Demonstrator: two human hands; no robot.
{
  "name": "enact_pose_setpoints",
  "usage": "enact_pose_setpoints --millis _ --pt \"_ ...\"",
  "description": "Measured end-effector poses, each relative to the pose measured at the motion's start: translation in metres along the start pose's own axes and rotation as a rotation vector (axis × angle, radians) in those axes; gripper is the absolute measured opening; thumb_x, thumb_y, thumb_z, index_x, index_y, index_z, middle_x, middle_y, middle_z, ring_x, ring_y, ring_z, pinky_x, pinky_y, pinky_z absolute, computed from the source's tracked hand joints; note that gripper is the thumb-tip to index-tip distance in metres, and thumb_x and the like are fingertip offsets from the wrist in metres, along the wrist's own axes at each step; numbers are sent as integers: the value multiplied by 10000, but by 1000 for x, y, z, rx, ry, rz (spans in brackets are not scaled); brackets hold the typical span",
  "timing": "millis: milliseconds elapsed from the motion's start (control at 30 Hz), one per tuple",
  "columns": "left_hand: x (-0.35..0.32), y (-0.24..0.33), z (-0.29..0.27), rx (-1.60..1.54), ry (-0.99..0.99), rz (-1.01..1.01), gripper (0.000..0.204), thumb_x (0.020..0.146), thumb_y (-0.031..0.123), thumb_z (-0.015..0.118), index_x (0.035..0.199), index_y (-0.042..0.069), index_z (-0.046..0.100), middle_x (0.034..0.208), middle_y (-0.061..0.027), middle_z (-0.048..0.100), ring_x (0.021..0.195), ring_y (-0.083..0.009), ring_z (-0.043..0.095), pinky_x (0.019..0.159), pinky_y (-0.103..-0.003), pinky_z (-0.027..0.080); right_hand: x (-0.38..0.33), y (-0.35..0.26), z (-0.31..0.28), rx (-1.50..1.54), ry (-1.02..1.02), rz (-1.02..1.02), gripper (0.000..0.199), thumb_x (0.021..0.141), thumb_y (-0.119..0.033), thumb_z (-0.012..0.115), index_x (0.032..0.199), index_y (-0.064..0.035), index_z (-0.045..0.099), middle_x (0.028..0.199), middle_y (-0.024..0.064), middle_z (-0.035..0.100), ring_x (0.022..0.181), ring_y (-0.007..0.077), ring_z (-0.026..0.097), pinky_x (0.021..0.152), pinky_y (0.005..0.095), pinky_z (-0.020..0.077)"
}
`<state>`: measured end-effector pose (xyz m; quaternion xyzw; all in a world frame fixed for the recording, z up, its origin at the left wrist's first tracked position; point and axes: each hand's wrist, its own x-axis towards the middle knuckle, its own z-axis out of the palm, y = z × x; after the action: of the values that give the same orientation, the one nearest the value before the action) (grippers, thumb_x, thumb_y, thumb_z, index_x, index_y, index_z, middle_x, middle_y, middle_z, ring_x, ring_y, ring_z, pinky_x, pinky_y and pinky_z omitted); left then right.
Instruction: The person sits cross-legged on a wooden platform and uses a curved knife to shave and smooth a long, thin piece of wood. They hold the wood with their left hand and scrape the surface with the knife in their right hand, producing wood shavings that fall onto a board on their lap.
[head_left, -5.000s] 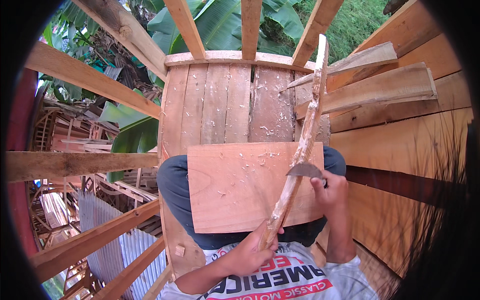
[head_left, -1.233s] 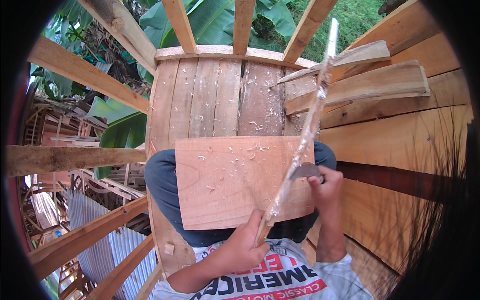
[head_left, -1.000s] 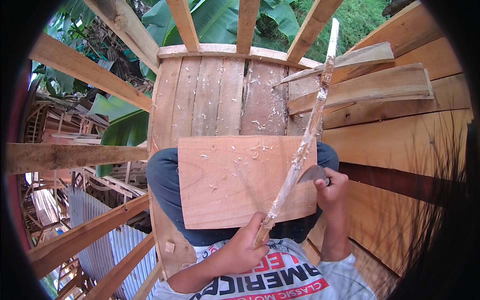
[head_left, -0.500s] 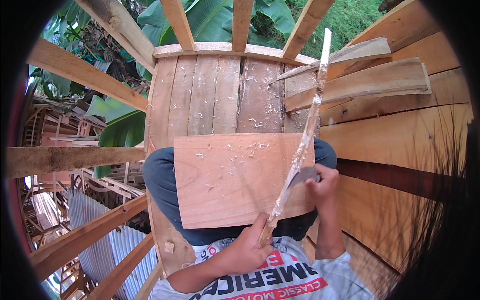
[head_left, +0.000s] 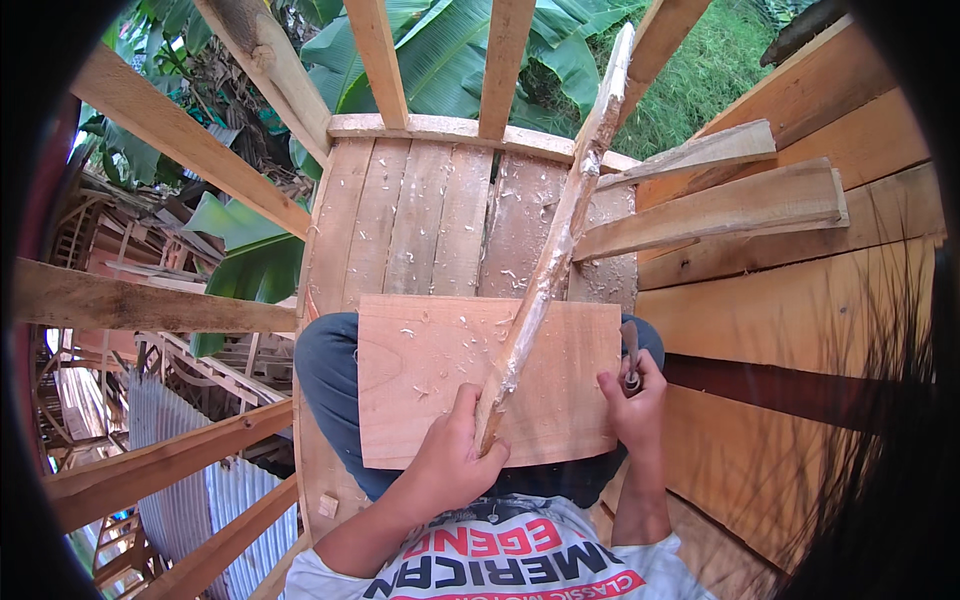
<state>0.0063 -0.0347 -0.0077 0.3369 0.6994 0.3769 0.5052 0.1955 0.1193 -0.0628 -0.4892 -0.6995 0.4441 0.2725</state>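
Note:
My left hand (head_left: 455, 455) is closed round the lower end of a long, rough wooden stick (head_left: 548, 270), partly stripped to pale wood. The stick slants up and away to the right, its far end above the deck's edge rail. In my right hand (head_left: 638, 405) is a knife (head_left: 630, 345) with a short dark blade, held upright beside the right edge of a board and apart from the stick. The flat wooden board (head_left: 420, 400) lies across my lap, with scattered pale shavings on it.
Two split wood pieces (head_left: 710, 215) lean at the far right, against the plank wall (head_left: 790, 300). Shavings dot the plank floor (head_left: 410, 220). Slanting wooden rails (head_left: 170, 300) enclose the left side, with corrugated sheets (head_left: 175, 460) and banana leaves (head_left: 450, 60) beyond.
The knife has come off the stick and turned upright by the board's right edge. My left hand has moved up and left, shifting the stick over the board.

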Motion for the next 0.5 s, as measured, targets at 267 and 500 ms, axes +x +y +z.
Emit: enact_pose_setpoints --millis 267,500 --pt "3 3 -22 133 32 -84 444 780 111 593 1145 -38 389 828 -277 586 750 -402 603 696 -419 464 2 -9 6 5 -233 -230 476 809 -412 696 633 -22 486 513 67 418 466 123 444 460 270 358" --pt "-20 -8 -26 114 -95 -239 459 798 160 594 1163 -30 389 810 -297 599 748 -442 610 698 -464 464 -7 -37 16 -419 -435 -278 511 739 -468 716 607 -12 526 526 163 497 505 354 537 462 375 416"
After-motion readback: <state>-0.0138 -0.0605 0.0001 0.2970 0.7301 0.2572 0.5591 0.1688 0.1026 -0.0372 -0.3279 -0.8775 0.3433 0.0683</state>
